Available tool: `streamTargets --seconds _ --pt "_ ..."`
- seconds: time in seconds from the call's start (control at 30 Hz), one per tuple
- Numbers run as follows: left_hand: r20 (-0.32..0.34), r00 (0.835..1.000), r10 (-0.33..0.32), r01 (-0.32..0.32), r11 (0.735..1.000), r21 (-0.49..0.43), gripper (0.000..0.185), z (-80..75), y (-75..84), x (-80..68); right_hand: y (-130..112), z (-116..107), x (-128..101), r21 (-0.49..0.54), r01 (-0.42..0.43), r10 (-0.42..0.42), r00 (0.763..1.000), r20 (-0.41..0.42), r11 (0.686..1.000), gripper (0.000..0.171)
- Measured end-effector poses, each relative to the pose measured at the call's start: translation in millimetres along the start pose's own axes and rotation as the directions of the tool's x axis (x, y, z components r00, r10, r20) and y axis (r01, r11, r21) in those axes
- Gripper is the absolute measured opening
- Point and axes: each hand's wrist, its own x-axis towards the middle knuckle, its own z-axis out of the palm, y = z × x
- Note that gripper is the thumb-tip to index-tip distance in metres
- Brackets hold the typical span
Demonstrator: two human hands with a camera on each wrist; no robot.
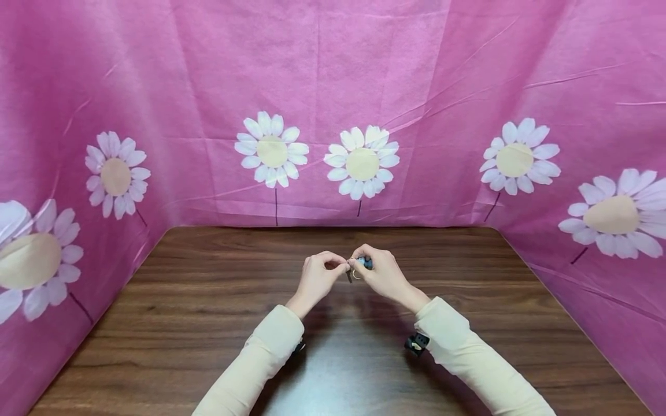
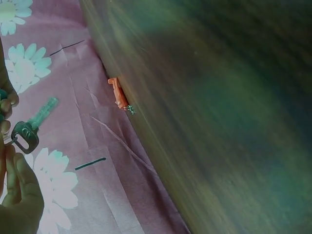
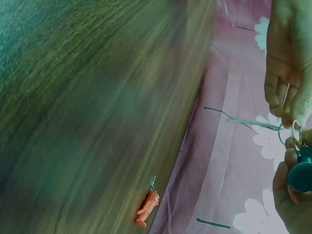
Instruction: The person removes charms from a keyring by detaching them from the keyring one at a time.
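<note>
My left hand (image 1: 318, 276) and right hand (image 1: 382, 274) meet over the far part of the table, fingertips almost together. Between them is a thin gold key ring (image 3: 296, 134), pinched by both hands. A key (image 2: 41, 116) with a dark, holed head (image 2: 25, 136) sticks out beside the left fingertips, its blade pointing away from the hands. The right hand's curled fingers and thumb partly hide a rounded blue charm (image 3: 301, 176) by the ring; it also shows as a blue patch (image 1: 366, 263) in the head view.
An orange figure charm (image 3: 147, 208) with a short chain lies near the wooden table's (image 1: 208, 312) far edge in both wrist views. Pink cloth (image 1: 208, 69) printed with white daisies hangs around the back and sides.
</note>
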Motion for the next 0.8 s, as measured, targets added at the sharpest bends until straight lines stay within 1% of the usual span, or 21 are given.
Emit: streamTargets --seconds 0.07,0.2,0.27,0.37,0.47,0.63,0.7,0.8 --pt "-0.004 1.0 0.009 -0.009 1.0 0.002 0.008 0.0 0.3 0.6 1.1 0.4 0.2 0.007 -0.002 0.002 1.0 -0.001 1.0 0.006" --pt "0.004 1.0 0.021 -0.022 1.0 0.007 0.008 0.7 0.8 1.5 4.9 1.2 0.1 -0.004 0.014 -0.014 1.0 -0.006 1.0 0.017" --pt "0.005 0.999 0.032 -0.032 0.999 0.015 0.007 1.7 0.1 1.9 6.9 1.5 -0.6 -0.016 0.02 -0.02 1.0 0.0 1.0 0.016" --pt "-0.006 0.999 0.041 -0.041 0.999 0.024 0.005 2.8 -2.0 2.4 8.4 2.0 -1.5 -0.025 0.024 -0.024 1.0 0.017 0.999 0.007" --pt "-0.023 0.999 0.037 -0.037 0.999 0.022 0.005 3.5 -3.9 3.2 9.0 2.5 -1.3 0.001 0.016 -0.016 1.0 0.02 1.0 0.006" --pt "-0.049 0.998 0.028 -0.031 0.998 -0.058 0.004 4.1 -3.3 6.3 11.1 2.1 0.9 0.079 -0.015 0.016 1.0 -0.009 0.997 0.005" --pt "-0.06 0.998 0.013 -0.019 0.995 -0.093 0.004 4.4 -2.4 7.0 12.4 1.5 1.1 0.115 -0.037 0.039 0.999 -0.016 0.993 0.006" --pt "-0.07 0.997 -0.018 0.009 0.993 -0.12 0.005 5.3 -1.0 7.1 14.2 0.5 -0.1 0.155 -0.077 0.081 0.997 -0.018 0.985 0.005"
